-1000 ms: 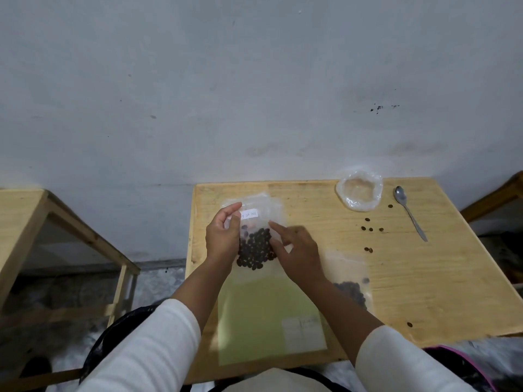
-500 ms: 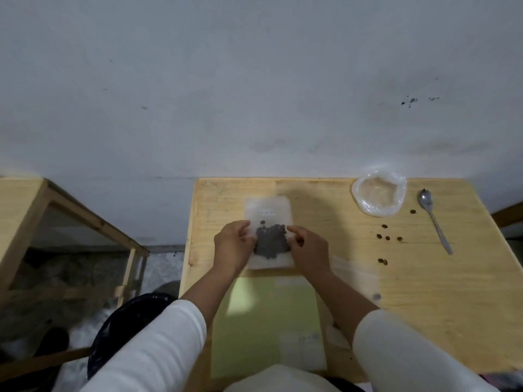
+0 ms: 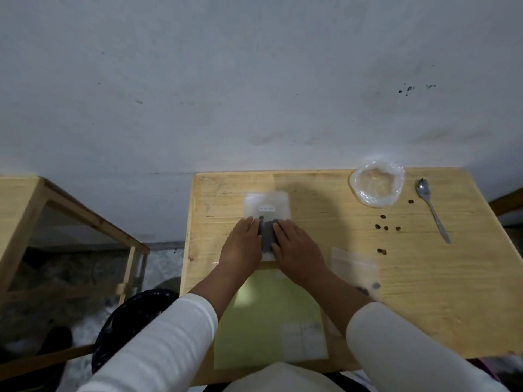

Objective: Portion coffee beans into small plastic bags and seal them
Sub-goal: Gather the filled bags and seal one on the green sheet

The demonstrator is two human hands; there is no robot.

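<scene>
Pale grey plaster wall (image 3: 254, 80), scuffed and speckled with dark marks, fills the upper half of the view above a light wooden worktop (image 3: 424, 292) pushed against it. On the worktop's middle lies a small clear plastic bag (image 3: 266, 205) with a white label, coffee beans (image 3: 267, 236) dark in its lower part. Both hands press flat on it, the left hand (image 3: 242, 244) and right hand (image 3: 297, 250) side by side, each grip released with fingers spread, covering the bag's sides. A pale green sheet (image 3: 263, 315) lies nearer the person under the forearms. A rolled-down plastic bag (image 3: 377, 183) sits at the far right, a metal spoon (image 3: 431, 207) beside it, loose beans (image 3: 385, 228) scattered between. Another wooden table (image 3: 28, 199) stands to the left.
</scene>
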